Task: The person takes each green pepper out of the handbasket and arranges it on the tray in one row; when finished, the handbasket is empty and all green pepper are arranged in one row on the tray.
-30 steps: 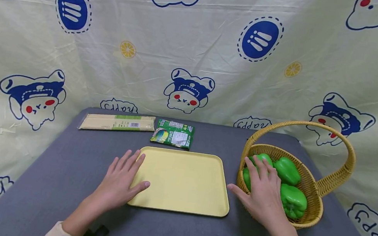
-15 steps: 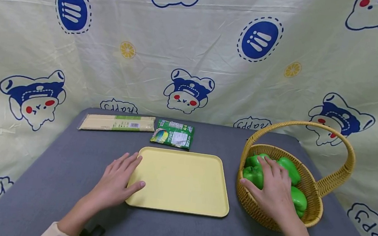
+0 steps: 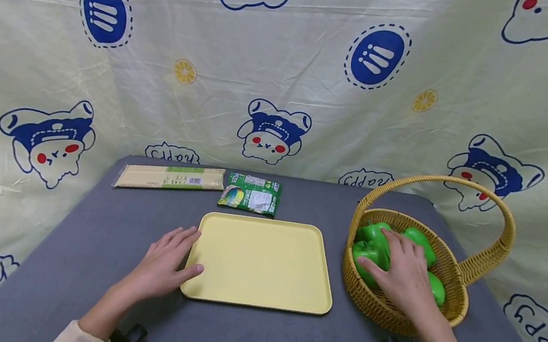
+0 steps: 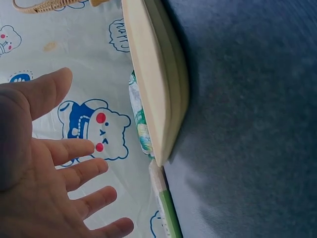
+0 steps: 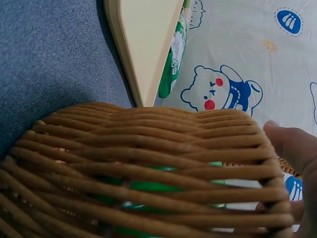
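My left hand [image 3: 161, 265] hovers at the left edge of a pale yellow tray [image 3: 260, 265], fingers spread and holding nothing. In the left wrist view this same hand [image 4: 44, 173] shows its bare palm beside the tray. At the right, my right hand [image 3: 407, 279] is inside a wicker basket [image 3: 365, 308], over several green bell peppers. Its thumb lies across the near left pepper [image 3: 368, 252], and its loosely bent fingers reach toward the back right pepper [image 3: 420, 244]. The palm covers part of the front right pepper [image 3: 436, 290]. In the right wrist view the basket wall hides most of the hand.
A long pack of thin wooden sticks [image 3: 172, 177] and a green packet [image 3: 251, 194] lie behind the tray. The basket's tall handle [image 3: 455, 181] arches over the peppers. A printed curtain [image 3: 285, 71] hangs behind the dark grey tabletop [image 3: 255, 335].
My right hand has moved rightward across the peppers, uncovering the left ones. My left hand has drifted slightly left and down. Tray, packs and basket stay in place.
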Tool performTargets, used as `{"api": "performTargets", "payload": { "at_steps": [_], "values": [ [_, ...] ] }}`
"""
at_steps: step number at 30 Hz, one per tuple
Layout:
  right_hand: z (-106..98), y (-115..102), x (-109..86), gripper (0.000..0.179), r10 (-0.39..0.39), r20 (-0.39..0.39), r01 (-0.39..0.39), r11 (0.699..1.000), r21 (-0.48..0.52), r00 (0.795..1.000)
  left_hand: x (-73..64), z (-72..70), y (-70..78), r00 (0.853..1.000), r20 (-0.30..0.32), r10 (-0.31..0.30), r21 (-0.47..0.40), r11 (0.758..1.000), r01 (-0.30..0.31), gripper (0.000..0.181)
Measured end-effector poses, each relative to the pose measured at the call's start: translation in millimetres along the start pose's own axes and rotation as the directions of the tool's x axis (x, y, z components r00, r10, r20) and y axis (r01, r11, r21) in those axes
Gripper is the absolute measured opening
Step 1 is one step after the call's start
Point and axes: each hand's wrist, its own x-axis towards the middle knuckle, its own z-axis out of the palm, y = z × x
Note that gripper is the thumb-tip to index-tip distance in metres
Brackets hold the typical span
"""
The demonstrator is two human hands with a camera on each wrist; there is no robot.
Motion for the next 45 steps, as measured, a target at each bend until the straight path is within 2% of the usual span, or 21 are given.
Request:
{"api": "performTargets", "payload": {
  "at_steps": [12,24,36,45],
  "values": [
    [0.7,2.6,6.4,0.081,0.071,0.143,-0.072,0.997,0.005,0.987,0.4,0.5,-12.9,0.998,0.066,0.019,-0.088,0.996,-0.013,0.067],
    [8.2,8.2,10.2,0.081,0.083,0.186,-0.086,0.996,0.012,0.979,1.8,-2.5,-21.5,0.985,0.165,0.042,-0.157,0.988,-0.016,0.067],
    [13.8,14.1,15.6,0.083,0.085,0.258,-0.091,0.996,0.011,0.962,-1.3,0.7,-27.8,0.982,0.178,0.065,-0.171,0.985,-0.034,0.072],
    [17.2,16.3,16.7,0.082,0.089,0.294,-0.096,0.995,0.008,0.952,-0.4,4.2,-30.9,0.978,0.202,0.054,-0.179,0.984,-0.018,0.07]
  ]
}}
